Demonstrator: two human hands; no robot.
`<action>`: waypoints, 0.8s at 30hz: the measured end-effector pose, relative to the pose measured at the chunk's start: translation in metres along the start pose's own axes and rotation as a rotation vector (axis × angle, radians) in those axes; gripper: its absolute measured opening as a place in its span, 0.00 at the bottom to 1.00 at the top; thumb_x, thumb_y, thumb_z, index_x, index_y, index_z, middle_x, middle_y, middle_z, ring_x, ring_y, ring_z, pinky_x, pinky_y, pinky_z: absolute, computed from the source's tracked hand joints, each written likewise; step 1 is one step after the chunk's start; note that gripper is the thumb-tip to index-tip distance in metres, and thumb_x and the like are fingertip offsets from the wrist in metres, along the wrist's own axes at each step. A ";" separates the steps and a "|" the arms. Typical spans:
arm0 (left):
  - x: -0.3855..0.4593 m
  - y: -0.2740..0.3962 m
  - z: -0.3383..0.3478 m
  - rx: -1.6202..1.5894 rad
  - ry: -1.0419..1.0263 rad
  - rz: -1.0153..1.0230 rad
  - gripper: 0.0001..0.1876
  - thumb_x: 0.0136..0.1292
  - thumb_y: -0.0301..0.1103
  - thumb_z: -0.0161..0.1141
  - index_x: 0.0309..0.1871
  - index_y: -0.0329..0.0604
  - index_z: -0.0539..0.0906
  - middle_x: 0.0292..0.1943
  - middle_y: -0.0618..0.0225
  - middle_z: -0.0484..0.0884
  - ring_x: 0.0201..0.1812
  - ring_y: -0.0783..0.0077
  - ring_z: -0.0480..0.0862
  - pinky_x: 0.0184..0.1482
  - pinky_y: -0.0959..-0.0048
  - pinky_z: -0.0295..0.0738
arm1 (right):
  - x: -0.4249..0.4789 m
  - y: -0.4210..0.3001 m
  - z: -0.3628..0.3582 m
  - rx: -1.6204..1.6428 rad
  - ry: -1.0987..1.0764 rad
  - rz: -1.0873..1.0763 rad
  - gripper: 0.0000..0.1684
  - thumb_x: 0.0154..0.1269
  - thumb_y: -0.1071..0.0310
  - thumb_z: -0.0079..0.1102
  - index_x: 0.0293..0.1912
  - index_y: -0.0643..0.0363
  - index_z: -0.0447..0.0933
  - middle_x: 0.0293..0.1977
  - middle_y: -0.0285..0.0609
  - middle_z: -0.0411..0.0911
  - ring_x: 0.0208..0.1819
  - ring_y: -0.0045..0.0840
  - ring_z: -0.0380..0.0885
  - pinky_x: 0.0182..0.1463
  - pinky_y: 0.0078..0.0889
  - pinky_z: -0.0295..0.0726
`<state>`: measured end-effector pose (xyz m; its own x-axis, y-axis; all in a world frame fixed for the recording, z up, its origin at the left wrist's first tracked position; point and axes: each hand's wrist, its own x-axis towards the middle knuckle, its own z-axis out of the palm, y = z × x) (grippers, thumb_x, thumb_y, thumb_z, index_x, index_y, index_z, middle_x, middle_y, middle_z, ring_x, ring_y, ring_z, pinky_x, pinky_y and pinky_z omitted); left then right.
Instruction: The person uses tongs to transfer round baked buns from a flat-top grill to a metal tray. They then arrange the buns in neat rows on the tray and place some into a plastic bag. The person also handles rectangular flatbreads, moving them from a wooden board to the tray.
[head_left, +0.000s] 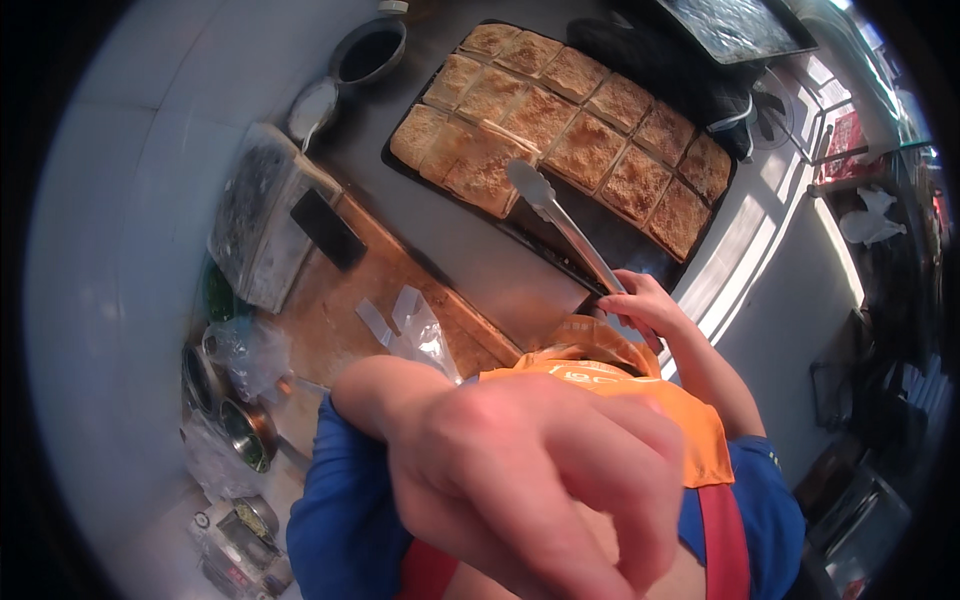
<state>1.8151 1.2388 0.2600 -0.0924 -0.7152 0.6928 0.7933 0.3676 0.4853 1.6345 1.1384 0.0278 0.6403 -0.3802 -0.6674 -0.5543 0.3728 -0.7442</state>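
Observation:
My left hand (540, 480) is raised close to the camera in front of my chest, fingers curled; whether anything is between them I cannot tell. In my right hand (643, 304) is the handle of metal tongs (574, 232), at the tray's near edge. Their scalloped tip is over the near edge of the baked flatbread pieces (589, 148), which lie cut in rows and have a browned, crumbly top. They rest on a black baking tray (559, 262), whose bare part shows near me. A brown paper bag (600, 337) is by my right hand, against my orange apron.
A dark phone (328, 229) lies on the wooden board (442, 315) at left, near a clear plastic bag (420, 330). Bowls (367, 52) stand at the back left. A foil-lined tray (739, 26) is at the upper right. Metal containers (247, 435) stand at lower left.

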 end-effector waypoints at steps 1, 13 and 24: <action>-0.002 0.017 -0.009 0.100 0.015 -0.086 0.06 0.65 0.27 0.63 0.36 0.35 0.87 0.35 0.57 0.85 0.34 0.64 0.82 0.38 0.69 0.69 | -0.006 0.004 -0.001 0.036 -0.021 0.015 0.34 0.56 0.55 0.70 0.56 0.68 0.75 0.24 0.35 0.74 0.22 0.17 0.72 0.26 0.22 0.73; -0.167 0.034 -0.222 1.096 1.237 -0.576 0.13 0.68 0.27 0.63 0.54 0.35 0.82 0.49 0.67 0.84 0.50 0.78 0.81 0.56 0.78 0.73 | 0.045 0.006 -0.005 0.036 -0.133 -0.065 0.31 0.55 0.52 0.69 0.51 0.65 0.77 0.24 0.32 0.71 0.25 0.16 0.72 0.27 0.23 0.72; -0.169 0.028 -0.239 1.040 1.046 -0.786 0.27 0.71 0.45 0.62 0.63 0.31 0.77 0.55 0.63 0.80 0.57 0.74 0.77 0.62 0.75 0.70 | 0.028 -0.019 0.019 0.141 -0.155 -0.060 0.33 0.53 0.59 0.73 0.55 0.69 0.79 0.23 0.32 0.74 0.22 0.14 0.71 0.25 0.20 0.70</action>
<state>1.9967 1.2280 0.0287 0.5070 -0.8089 -0.2976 0.0015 -0.3445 0.9388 1.6735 1.1367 0.0237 0.7503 -0.2747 -0.6013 -0.4394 0.4722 -0.7641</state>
